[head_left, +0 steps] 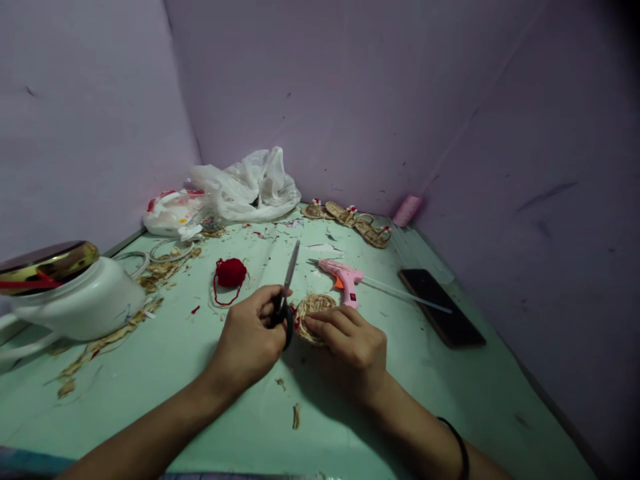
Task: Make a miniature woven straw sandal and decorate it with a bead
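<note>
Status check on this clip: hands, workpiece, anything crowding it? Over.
Left hand: holding black-handled metal scissors, blades pointing away. Right hand: on rounded tan braided straw piece, red at its left edge. Pink plastic glue gun lies close beyond it.

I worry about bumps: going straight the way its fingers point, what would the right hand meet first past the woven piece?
Probably the black-handled scissors in the left hand, just left of the woven piece that the right hand touches; depth is hard to judge.
</note>
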